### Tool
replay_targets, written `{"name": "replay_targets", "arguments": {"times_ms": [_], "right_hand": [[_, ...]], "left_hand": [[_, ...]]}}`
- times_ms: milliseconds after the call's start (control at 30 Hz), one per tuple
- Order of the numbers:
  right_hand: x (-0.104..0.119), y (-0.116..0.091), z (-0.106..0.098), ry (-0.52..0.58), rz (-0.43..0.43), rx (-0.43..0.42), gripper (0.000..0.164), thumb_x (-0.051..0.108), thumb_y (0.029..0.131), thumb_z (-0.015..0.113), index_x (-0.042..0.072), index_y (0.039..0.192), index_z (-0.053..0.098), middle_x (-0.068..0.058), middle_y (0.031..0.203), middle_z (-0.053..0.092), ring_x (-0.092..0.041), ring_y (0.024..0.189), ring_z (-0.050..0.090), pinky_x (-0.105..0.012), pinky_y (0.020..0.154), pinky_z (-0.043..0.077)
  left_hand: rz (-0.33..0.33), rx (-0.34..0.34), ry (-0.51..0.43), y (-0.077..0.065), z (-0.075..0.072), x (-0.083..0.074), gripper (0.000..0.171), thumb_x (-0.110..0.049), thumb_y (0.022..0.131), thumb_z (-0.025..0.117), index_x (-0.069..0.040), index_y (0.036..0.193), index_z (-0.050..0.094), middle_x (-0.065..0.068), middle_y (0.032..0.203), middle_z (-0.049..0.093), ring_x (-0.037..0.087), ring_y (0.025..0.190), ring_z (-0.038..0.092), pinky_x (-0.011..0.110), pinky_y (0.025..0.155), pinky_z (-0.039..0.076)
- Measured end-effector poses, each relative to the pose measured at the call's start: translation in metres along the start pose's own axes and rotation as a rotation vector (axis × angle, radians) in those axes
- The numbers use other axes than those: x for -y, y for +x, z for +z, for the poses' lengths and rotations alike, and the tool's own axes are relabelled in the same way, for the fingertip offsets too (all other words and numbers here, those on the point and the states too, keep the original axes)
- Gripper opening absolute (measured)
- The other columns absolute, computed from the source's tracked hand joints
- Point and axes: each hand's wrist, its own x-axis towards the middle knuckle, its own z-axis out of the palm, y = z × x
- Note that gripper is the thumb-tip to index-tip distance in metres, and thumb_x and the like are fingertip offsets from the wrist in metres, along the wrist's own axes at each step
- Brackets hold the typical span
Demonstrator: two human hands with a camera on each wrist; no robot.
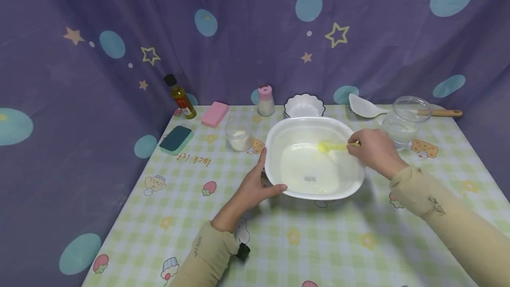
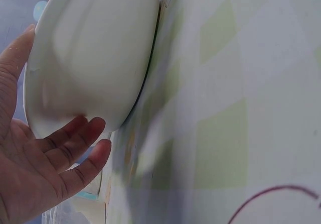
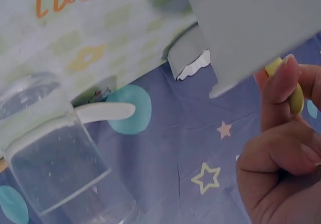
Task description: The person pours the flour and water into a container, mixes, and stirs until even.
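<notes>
A white basin (image 1: 314, 189) stands mid-table, its inside bottom pale and milky-looking with small printed letters. My left hand (image 1: 253, 185) holds the basin's near-left side, thumb and index finger at the rim. In the left wrist view, the other fingers (image 2: 75, 141) bend loosely against its outer wall (image 2: 95, 48). Over the right rim, my right hand (image 1: 374, 149) pinches the handle of a yellow spoon (image 1: 332, 146); its bowl end is inside the basin. The right wrist view shows the handle end (image 3: 297, 101) between the fingers, the rest hidden behind the basin wall.
Left of the basin stands a glass jar of white powder (image 1: 240, 140), near a pink sponge (image 1: 215, 114), green sponge (image 1: 176, 140) and oil bottle (image 1: 183, 101). Behind are a pink-capped shaker (image 1: 265, 101) and scalloped dish (image 1: 304, 105). A water jug (image 1: 402, 125) and white spatula (image 1: 364, 106) are right.
</notes>
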Motion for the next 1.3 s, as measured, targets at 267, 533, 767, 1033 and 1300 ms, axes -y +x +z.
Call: {"name": "replay_targets", "arguments": {"times_ms": [267,533,767,1033,1300], "right_hand": [[-0.001,-0.007,-0.012,-0.024,0.009,0.044,0.019,0.014,0.087,0.065,0.0,0.096,0.075,-0.018,0.091,0.071,-0.025,0.069,0.061,-0.042,0.06,0.049],[0.004,-0.015,-0.022,-0.006,0.003,0.09,0.017,0.01,0.083,0.062,0.004,0.09,0.076,-0.008,0.082,0.07,-0.018,0.056,0.051,-0.033,0.052,0.04],[0.01,-0.018,-0.025,0.032,-0.035,0.161,0.019,0.009,0.082,0.062,0.004,0.091,0.077,-0.005,0.082,0.071,-0.016,0.058,0.049,-0.032,0.055,0.039],[0.013,-0.019,-0.016,0.123,-0.101,0.219,0.013,0.01,0.082,0.066,0.008,0.086,0.078,0.0,0.081,0.072,-0.013,0.065,0.053,-0.031,0.059,0.043],[0.018,-0.019,0.012,0.214,-0.149,0.223,0.01,0.015,0.088,0.071,0.009,0.089,0.079,0.0,0.084,0.073,-0.01,0.068,0.064,-0.032,0.061,0.051]], "left_hand": [[-0.029,0.003,0.016,-0.001,0.0,0.0,0.114,-0.033,0.08,0.082,-0.027,0.158,-0.001,-0.004,0.161,0.014,0.03,0.091,0.056,0.03,0.06,0.05],[-0.032,-0.002,0.008,-0.001,-0.001,-0.002,0.115,-0.039,0.079,0.082,-0.026,0.158,-0.001,-0.004,0.161,0.015,0.029,0.092,0.055,0.032,0.062,0.051],[-0.032,-0.004,0.012,-0.001,0.0,-0.002,0.114,-0.034,0.08,0.082,-0.028,0.158,-0.001,-0.003,0.16,0.019,0.023,0.092,0.055,0.032,0.065,0.051],[-0.035,-0.001,0.01,-0.002,-0.001,-0.002,0.116,-0.037,0.079,0.082,-0.024,0.158,-0.001,0.002,0.16,0.023,0.02,0.093,0.055,0.032,0.065,0.052],[-0.037,-0.002,0.012,-0.002,-0.002,-0.002,0.115,-0.037,0.079,0.082,-0.022,0.158,-0.001,0.001,0.16,0.022,0.019,0.095,0.055,0.031,0.067,0.053]]}}
